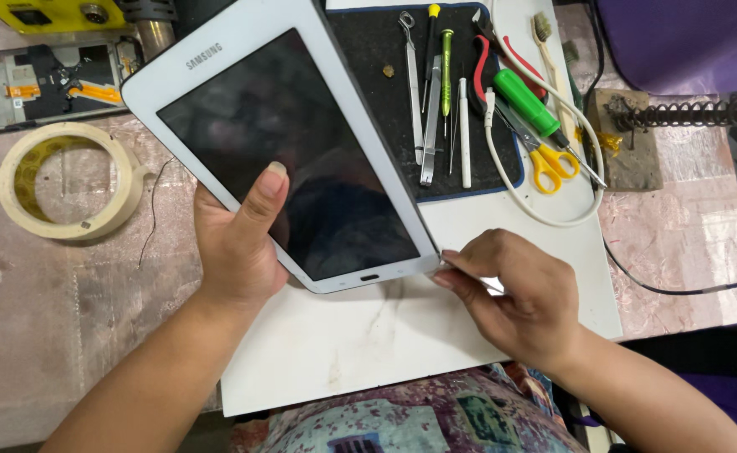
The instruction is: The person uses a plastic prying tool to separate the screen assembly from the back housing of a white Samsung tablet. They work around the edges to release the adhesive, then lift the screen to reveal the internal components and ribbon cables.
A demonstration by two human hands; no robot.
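White tablet (280, 151) in left hand (238, 247)

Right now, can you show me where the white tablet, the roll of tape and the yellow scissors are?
white tablet with dark screen (285, 159), head view, middle of the screen.
round cream roll of tape (125, 180), head view, right side of the ring.
yellow-handled scissors (550, 164), head view, on the handles.

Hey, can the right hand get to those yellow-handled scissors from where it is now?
Probably yes: the right hand is at the tablet's corner, and only open white board lies between it and the scissors.
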